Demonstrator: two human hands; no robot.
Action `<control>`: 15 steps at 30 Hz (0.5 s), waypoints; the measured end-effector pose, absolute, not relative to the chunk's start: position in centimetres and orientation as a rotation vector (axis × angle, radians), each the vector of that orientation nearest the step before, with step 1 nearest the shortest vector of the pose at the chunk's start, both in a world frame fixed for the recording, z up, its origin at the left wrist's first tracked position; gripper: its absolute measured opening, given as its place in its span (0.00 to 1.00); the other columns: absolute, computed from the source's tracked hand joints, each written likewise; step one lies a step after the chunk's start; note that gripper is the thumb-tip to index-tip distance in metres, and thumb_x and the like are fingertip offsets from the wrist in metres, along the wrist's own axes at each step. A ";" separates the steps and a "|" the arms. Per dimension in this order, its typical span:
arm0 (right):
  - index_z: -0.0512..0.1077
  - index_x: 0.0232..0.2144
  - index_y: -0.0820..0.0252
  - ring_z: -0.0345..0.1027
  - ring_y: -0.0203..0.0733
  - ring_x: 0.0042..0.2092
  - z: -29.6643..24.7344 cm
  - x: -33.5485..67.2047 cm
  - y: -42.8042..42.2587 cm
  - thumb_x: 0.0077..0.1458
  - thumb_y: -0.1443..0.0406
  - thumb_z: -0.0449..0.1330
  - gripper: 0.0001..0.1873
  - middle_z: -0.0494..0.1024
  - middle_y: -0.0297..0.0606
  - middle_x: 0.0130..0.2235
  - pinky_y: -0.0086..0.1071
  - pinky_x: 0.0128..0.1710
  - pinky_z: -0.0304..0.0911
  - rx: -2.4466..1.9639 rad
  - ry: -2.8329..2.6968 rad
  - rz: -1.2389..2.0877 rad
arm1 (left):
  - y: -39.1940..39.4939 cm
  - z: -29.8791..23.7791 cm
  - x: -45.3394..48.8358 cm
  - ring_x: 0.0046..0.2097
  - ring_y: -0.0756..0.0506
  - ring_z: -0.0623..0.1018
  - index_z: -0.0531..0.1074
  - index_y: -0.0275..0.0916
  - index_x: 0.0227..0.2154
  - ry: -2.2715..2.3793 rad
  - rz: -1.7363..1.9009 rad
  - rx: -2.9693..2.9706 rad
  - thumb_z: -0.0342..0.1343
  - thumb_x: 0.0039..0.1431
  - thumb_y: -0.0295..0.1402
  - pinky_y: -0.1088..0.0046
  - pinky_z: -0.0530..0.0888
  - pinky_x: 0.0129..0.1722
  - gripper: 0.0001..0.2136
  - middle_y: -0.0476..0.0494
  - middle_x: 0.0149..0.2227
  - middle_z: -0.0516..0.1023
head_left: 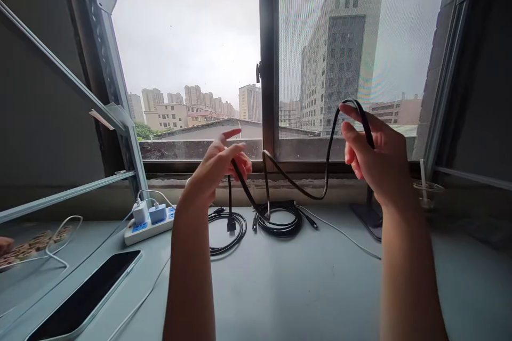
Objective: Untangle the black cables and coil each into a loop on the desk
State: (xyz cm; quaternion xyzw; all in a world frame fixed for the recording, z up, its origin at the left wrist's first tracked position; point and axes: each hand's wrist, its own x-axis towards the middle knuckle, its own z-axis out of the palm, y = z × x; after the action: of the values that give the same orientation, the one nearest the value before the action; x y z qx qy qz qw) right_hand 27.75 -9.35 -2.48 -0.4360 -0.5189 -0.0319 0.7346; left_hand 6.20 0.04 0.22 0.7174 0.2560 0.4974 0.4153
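Observation:
In both raised hands I hold a black cable, which sags in a bend between them. My left hand has its lower fingers curled round the cable, while its thumb and forefinger stick out apart. From that hand one length slants to the desk, and another hangs with a black plug at its end. Over the fingers of my right hand the cable makes a high arch; thumb and forefinger are slightly apart. Below lie a coiled black cable and, to its left, a second coil partly behind my left forearm.
A white power strip with chargers stands at left, near a phone. Thin white cords cross the desk. A dark stand base and a clear cup are at right. Another person's hand seems to show at the left edge.

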 end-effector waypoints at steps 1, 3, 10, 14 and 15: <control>0.73 0.48 0.54 0.48 0.28 0.11 -2.5 27.6 -9.5 0.54 0.55 0.58 0.21 0.61 0.24 0.12 0.24 0.09 0.43 -0.980 -1.142 -0.111 | -0.1 0.0 6.3 0.21 0.48 0.73 0.59 0.36 0.55 0.691 1.124 1.845 0.54 0.51 0.33 0.75 0.69 0.20 0.27 0.49 0.19 0.74; 0.76 0.44 0.56 0.49 0.28 0.11 -2.5 27.2 -9.7 0.54 0.56 0.57 0.18 0.59 0.24 0.11 0.24 0.09 0.45 -0.993 -1.113 -0.199 | -0.1 -0.3 6.7 0.26 0.46 0.77 0.58 0.34 0.56 0.772 0.953 1.883 0.53 0.52 0.33 0.73 0.72 0.25 0.27 0.45 0.22 0.77; 0.78 0.37 0.57 0.51 0.28 0.11 -2.6 26.6 -9.8 0.54 0.55 0.58 0.16 0.59 0.24 0.10 0.24 0.11 0.46 -0.999 -1.123 -0.290 | -0.6 -0.4 8.0 0.37 0.46 0.79 0.60 0.39 0.57 0.598 1.026 1.930 0.53 0.57 0.36 0.70 0.72 0.41 0.24 0.44 0.31 0.80; 0.78 0.32 0.59 0.52 0.27 0.12 -2.6 26.4 -9.2 0.54 0.54 0.58 0.16 0.66 0.27 0.13 0.24 0.12 0.48 -1.047 -1.273 -0.251 | -0.8 -0.4 8.2 0.43 0.45 0.78 0.60 0.43 0.58 0.399 1.004 1.894 0.54 0.58 0.42 0.66 0.71 0.47 0.25 0.43 0.38 0.81; 0.78 0.31 0.59 0.53 0.27 0.12 -2.6 26.3 -9.0 0.54 0.54 0.58 0.16 0.69 0.29 0.15 0.24 0.12 0.49 -1.055 -1.301 -0.255 | -0.9 -0.4 8.3 0.44 0.44 0.78 0.60 0.43 0.58 0.367 0.984 1.892 0.54 0.58 0.42 0.65 0.70 0.48 0.26 0.43 0.39 0.81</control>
State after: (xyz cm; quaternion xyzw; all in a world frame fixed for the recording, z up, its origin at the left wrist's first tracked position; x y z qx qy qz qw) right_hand 26.27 -8.98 -2.62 -0.4667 -0.5755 -0.1126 0.6621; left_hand 8.29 -0.86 -0.44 0.7721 0.1497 0.4015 0.4694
